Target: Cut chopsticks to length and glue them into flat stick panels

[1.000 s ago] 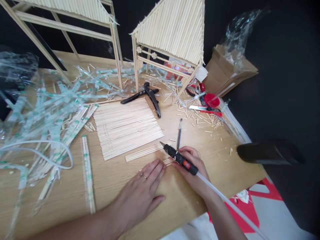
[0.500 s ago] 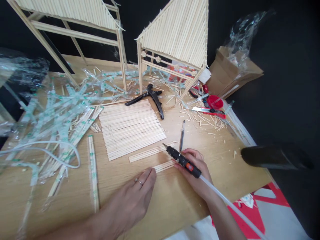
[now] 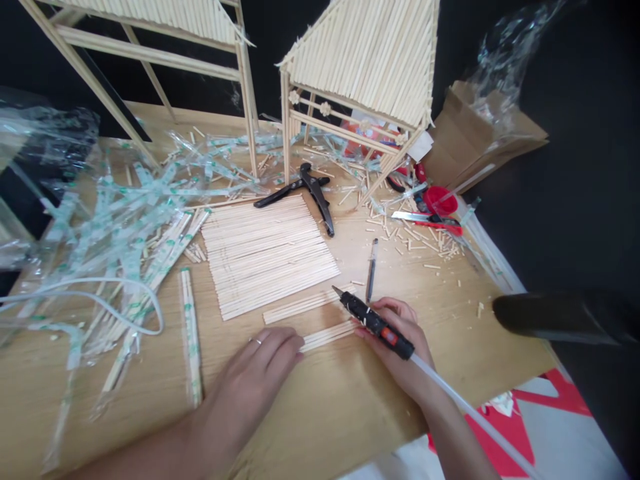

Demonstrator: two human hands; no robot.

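Observation:
A small strip of thin wooden sticks (image 3: 327,335) lies on the table between my hands. My left hand (image 3: 263,367), wearing a ring, closes its fingers on the strip's left end. My right hand (image 3: 400,340) is closed around a black hot glue gun (image 3: 373,319), with its nozzle pointing up and left and a long white glue stick trailing from its back. The right fingertips also touch the strip's right end. Just beyond lies another narrow strip of sticks (image 3: 300,309), beside a wide flat panel of sticks (image 3: 270,257).
Two stick-built models with sloping roofs (image 3: 360,60) stand at the back. Black pliers (image 3: 315,193), a pen (image 3: 371,270) and a utility knife (image 3: 425,219) lie around. Plastic wrappers (image 3: 110,227) heap at left; a cardboard box (image 3: 490,133) is back right. A dark cylinder (image 3: 560,319) juts in at right.
My left hand has slid slightly left along the strip, baring more of its left end. My right hand and the glue gun stay at the strip's right end. The whole view has shifted a little.

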